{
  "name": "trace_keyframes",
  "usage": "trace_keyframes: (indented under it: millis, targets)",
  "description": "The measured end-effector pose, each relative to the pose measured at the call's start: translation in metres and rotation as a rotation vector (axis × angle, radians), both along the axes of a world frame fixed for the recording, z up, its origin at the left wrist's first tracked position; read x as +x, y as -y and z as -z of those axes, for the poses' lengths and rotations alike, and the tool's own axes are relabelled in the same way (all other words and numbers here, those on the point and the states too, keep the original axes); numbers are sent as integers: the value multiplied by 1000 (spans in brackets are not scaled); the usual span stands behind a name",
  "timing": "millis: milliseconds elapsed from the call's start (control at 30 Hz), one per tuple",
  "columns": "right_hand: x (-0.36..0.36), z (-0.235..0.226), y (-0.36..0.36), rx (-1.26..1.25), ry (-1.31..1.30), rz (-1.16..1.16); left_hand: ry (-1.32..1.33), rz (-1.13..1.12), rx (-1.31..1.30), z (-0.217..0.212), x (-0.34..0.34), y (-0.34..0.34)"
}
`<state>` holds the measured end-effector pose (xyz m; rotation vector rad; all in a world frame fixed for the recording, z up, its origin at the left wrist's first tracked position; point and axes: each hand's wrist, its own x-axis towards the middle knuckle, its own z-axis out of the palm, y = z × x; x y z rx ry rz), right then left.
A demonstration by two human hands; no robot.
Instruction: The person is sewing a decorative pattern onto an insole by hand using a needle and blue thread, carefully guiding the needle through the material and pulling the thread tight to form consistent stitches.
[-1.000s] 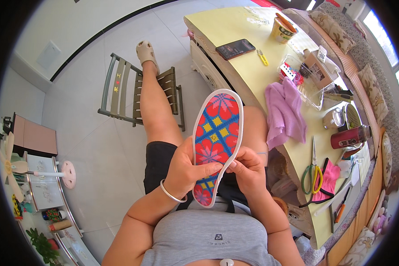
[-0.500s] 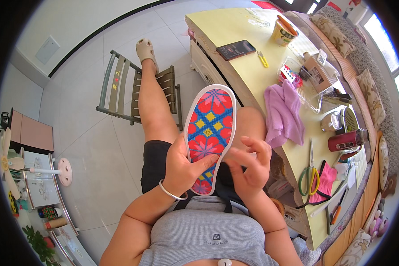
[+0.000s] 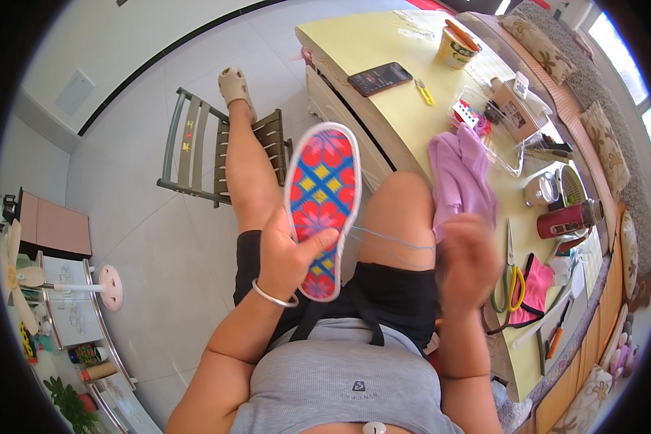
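Note:
My left hand (image 3: pixel 291 249) grips an embroidered insole (image 3: pixel 321 181), its thumb lying across the lower part. The insole has a white edge and red and pink flower shapes, crossed by blue bands with yellow diamonds. Blue thread (image 3: pixel 394 239) stretches from its right edge over my bare knee to my right hand (image 3: pixel 470 264). That hand is closed and smeared by motion beside the table, apart from the insole. Whether a needle is in its fingers cannot be made out.
The yellow-topped table (image 3: pixel 383 43) on the right bears a phone (image 3: pixel 380 79), a lilac cloth (image 3: pixel 461 170), scissors (image 3: pixel 512 278), a red flask (image 3: pixel 568 219) and a paper tub (image 3: pixel 457 47). My foot rests on a slatted folding chair (image 3: pixel 267 137). A white fan (image 3: pixel 76 282) stands left.
My right hand has swung right, away from the insole, drawing blue thread out between them. My left hand and the insole have shifted slightly left and nearer to me.

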<state>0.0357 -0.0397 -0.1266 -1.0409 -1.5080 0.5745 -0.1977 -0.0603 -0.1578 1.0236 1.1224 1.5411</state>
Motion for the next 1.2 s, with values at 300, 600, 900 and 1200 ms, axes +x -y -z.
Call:
trace_keyframes:
  millis: [300, 600, 900, 1200]
  targets:
    - [-55, 8, 3, 401, 206, -358, -103, -17, -26, 8, 17, 6]
    - [262, -6, -39, 168, -878, 48, -795, -701, -98, 53, -88, -38]
    - [168, 15, -29, 234, -251, 646, -165, -220, -73, 15, -22, -14]
    - [-48, 26, 4, 281, 291, -143, -113, -30, -47, -12, 17, 11]
